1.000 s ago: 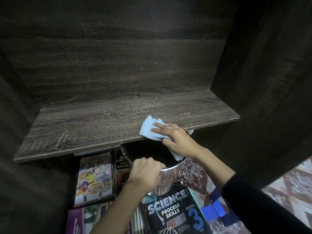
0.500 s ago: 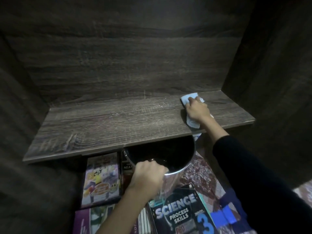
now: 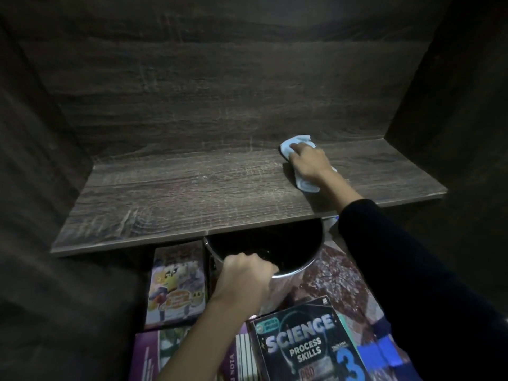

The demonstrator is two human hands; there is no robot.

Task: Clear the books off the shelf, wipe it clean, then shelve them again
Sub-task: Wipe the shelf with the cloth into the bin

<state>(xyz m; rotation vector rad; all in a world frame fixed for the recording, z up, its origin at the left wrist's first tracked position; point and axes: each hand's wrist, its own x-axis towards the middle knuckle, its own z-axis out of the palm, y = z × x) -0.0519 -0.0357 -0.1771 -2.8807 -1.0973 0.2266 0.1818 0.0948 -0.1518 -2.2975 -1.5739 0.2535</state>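
The right hand (image 3: 308, 162) now presses the crumpled light blue cloth (image 3: 296, 141) on the dark wood-grain shelf board (image 3: 192, 193), far back beside the rear wall (image 3: 220, 92), in the right part. One second ago it was wiping at the front edge, above the pot. Its fingers are bent over the cloth and hold it. The left hand (image 3: 244, 277) still grips the rim of the shiny metal pot (image 3: 295, 273) under the shelf, fingers closed around it. The books lie below the shelf, among them a dark "Science Process Skills" book (image 3: 305, 345) and a colourful cartoon book (image 3: 177, 281).
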